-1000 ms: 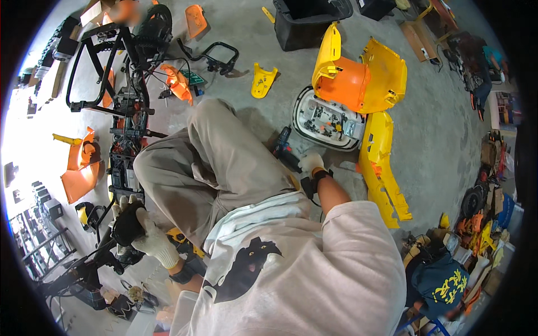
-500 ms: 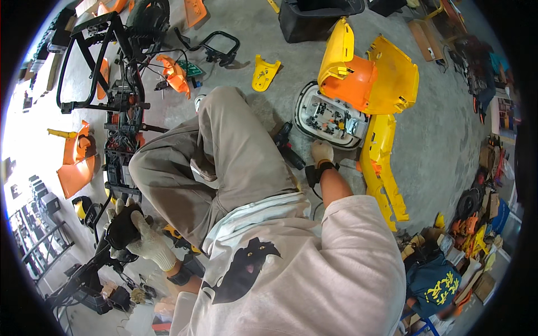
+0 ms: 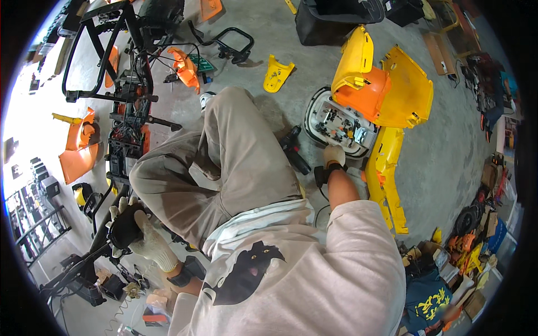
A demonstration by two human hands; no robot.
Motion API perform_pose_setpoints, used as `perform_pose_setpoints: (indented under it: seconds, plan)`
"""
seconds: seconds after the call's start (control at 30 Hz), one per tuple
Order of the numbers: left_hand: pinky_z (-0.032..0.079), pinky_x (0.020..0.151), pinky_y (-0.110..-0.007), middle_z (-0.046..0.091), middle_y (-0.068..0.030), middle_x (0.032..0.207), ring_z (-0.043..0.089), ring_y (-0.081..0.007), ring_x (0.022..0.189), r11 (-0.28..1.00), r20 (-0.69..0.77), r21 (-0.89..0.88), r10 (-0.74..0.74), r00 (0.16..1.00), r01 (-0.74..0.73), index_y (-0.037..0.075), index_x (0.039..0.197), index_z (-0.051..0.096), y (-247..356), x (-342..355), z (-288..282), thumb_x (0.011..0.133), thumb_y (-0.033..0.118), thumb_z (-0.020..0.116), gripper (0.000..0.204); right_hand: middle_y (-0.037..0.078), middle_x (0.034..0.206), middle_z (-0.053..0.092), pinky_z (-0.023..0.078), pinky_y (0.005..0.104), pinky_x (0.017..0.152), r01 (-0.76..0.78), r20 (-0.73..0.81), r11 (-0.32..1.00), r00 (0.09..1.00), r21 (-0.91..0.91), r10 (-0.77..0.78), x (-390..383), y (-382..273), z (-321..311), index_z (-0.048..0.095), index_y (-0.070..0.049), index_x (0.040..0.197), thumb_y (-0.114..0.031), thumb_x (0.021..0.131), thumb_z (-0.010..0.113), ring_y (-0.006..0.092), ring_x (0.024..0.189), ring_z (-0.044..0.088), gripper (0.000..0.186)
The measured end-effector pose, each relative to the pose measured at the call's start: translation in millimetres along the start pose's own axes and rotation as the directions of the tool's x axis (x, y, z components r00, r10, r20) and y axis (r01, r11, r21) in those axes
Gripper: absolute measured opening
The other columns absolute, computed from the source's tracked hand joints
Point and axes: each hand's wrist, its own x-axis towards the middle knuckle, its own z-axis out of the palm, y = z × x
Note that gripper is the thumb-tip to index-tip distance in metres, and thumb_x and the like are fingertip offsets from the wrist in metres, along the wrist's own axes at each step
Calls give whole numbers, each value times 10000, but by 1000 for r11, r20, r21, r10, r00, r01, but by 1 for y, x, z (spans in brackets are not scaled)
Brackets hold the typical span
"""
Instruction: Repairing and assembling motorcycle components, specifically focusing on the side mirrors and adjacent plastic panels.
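My left hand (image 3: 148, 238), in a pale knit glove, is closed around a round black part (image 3: 124, 227) beside the black tubes of a stripped vehicle frame (image 3: 126, 143). Its fingers show on the far side of the part and the thumb on the near side. My right hand (image 3: 334, 155), gloved too, is at the near rim of a whitish oval tray-like shell (image 3: 320, 106) that holds many small dark fasteners and bits. The fingers of that hand are hidden from view. Just left of the shell, a dark power drill (image 3: 294, 151) lies on the floor.
Yellow body panels (image 3: 406, 89) and an orange panel (image 3: 367, 95) rest against the shell's right side. A black bin (image 3: 336, 22) stands beyond. Orange fairings (image 3: 78, 154) lie left of the frame. Another person in a dark shirt (image 3: 428, 302) is at lower right.
The view has shifted slightly, so the floor items appear a little to the right and lower. My left hand keeps its grip on the round black part; my right hand stays at the shell.
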Motion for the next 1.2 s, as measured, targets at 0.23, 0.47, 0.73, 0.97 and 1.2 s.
perform_pose_setpoints:
  seconds: [0.23,0.47,0.73,0.97,1.2]
  plan:
    - [426,1102,-443,517,-183,1428,568,-315,1239,999,3,-12,-46,999,46,-3,1501,342,-1,-1,-2,927,-91,618,643,135,1088,743,576,448,858,268,251,840,954,-473,-164,16,2,7,733,-61,1083,-243,994,466,296,1083,697,335]
    - [403,1129,-432,530,-195,1437,547,-321,1294,986,41,-165,-33,999,40,-39,1530,293,-10,5,-8,937,-38,649,693,200,1134,718,547,497,890,-54,39,997,998,51,52,23,6,20,728,-65,1095,-394,974,482,391,1027,699,429]
    - [401,1136,-414,531,-192,1441,535,-300,1301,987,37,-139,-81,996,85,0,1533,319,-6,2,-5,925,-114,619,688,208,1132,716,548,497,890,-142,41,988,989,58,140,19,-13,-1,727,-65,1082,-356,989,472,398,1035,694,398]
    - [429,1107,-394,544,-173,1438,569,-267,1257,996,-20,-46,-80,997,79,8,1518,364,-2,-1,-2,939,-56,648,648,237,1070,714,556,466,881,45,78,993,996,-105,-37,30,16,25,724,-29,1057,-226,981,454,380,1027,695,343]
    - [460,1081,-396,574,-172,1388,601,-267,1212,995,-30,-42,-96,995,94,-8,1492,392,-2,-1,0,920,-73,644,628,253,1016,711,558,486,825,474,55,862,880,-180,-472,30,20,48,718,-39,1006,-263,937,511,402,939,698,313]
